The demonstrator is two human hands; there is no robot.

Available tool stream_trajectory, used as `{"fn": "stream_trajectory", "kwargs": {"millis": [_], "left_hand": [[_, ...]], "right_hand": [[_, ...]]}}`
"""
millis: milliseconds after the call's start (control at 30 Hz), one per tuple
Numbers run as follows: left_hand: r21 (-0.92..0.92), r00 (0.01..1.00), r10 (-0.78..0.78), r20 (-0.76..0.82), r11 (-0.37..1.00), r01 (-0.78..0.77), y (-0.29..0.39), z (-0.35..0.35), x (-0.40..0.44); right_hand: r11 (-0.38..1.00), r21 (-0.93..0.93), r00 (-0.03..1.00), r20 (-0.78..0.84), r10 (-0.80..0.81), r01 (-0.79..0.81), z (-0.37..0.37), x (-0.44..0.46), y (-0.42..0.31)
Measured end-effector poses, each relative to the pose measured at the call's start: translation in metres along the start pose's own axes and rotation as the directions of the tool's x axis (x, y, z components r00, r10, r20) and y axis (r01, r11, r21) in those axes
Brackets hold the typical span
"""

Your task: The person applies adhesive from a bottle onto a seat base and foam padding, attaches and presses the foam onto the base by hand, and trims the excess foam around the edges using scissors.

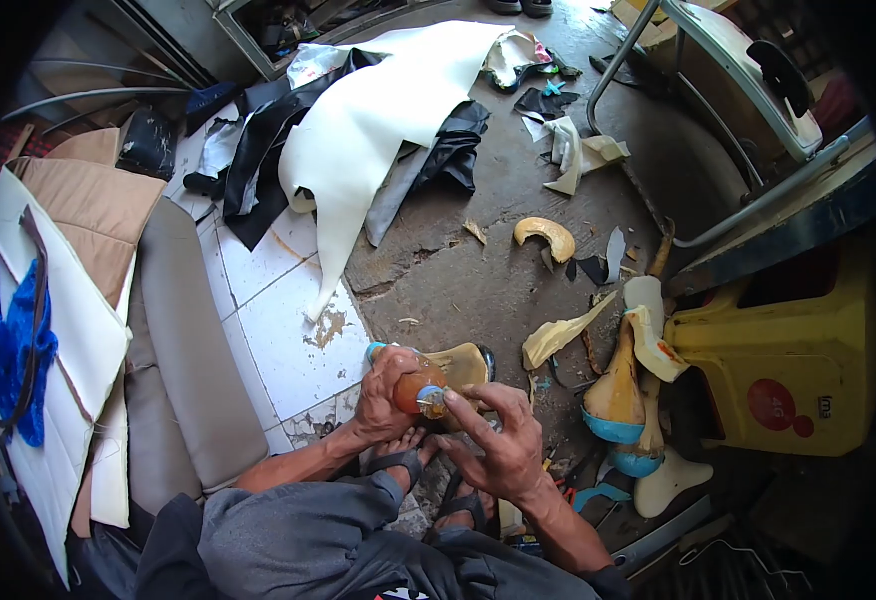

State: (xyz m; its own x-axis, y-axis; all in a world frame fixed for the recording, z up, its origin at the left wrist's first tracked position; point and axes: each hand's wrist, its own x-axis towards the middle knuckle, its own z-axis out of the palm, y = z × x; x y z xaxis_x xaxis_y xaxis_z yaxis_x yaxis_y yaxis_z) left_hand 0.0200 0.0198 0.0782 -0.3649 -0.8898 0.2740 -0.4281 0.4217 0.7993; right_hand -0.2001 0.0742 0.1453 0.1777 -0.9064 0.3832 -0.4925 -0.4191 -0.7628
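My left hand [386, 396] is wrapped round a clear plastic bottle of amber liquid [419, 391], tilted with its mouth toward me. A blue ring [430, 396] circles the bottle's neck. My right hand [506, 440] is just right of the mouth, its index fingertip at the rim and its thumb held apart below. Whether the right fingertip presses on the mouth or only touches it, I cannot tell. Just beyond the bottle lies a tan, hollow-looking piece [466, 364] with a dark edge. Sandalled feet [402, 463] are on the floor below my hands.
Tan, turquoise-ended pieces [615, 400] lean against a yellow plastic stool [788, 360] on the right. A large white sheet [388, 110] covers dark material ahead. A grey cushion [193, 350] and stacked boards [58, 330] stand left. Foam scraps [568, 335] litter the floor.
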Motion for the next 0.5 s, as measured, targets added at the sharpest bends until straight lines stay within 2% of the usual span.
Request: {"fn": "stream_trajectory", "kwargs": {"millis": [133,233,267,333,367,400,433,500], "left_hand": [[-0.004,1.000,-0.010,-0.022,1.000,0.010,0.004,0.001,0.000],[0.015,1.000,-0.019,-0.009,1.000,0.020,0.004,0.001,0.000],[0.008,1.000,-0.018,-0.003,1.000,0.018,0.003,0.000,0.001],[0.000,0.999,-0.051,-0.019,0.999,0.051,0.000,-0.003,0.003],[-0.014,0.999,-0.043,-0.019,0.999,0.043,-0.002,-0.004,0.003],[-0.018,0.999,-0.048,-0.021,0.999,0.048,-0.002,-0.005,0.001],[-0.030,0.999,-0.040,-0.019,0.999,0.039,-0.003,-0.007,-0.001],[-0.045,1.000,-0.025,-0.013,0.999,0.024,-0.005,-0.009,-0.001]], "right_hand": [[0.996,-0.089,1.000,0.005,0.006,-0.005,0.010,-0.005,0.001],[0.987,-0.001,0.986,0.048,-0.162,0.162,0.008,-0.013,-0.003],[0.988,-0.007,0.987,0.046,-0.155,0.155,0.007,-0.015,0.001],[0.985,0.166,0.999,0.008,-0.041,0.039,0.011,-0.026,0.020],[0.977,0.191,0.993,-0.057,0.104,-0.092,0.015,-0.032,0.036],[0.926,0.245,0.945,-0.089,0.315,-0.286,0.016,-0.032,0.051],[0.869,0.231,0.887,-0.045,0.459,-0.437,0.020,-0.033,0.074],[0.860,0.196,0.878,0.009,0.478,-0.471,0.033,-0.041,0.118]]}}
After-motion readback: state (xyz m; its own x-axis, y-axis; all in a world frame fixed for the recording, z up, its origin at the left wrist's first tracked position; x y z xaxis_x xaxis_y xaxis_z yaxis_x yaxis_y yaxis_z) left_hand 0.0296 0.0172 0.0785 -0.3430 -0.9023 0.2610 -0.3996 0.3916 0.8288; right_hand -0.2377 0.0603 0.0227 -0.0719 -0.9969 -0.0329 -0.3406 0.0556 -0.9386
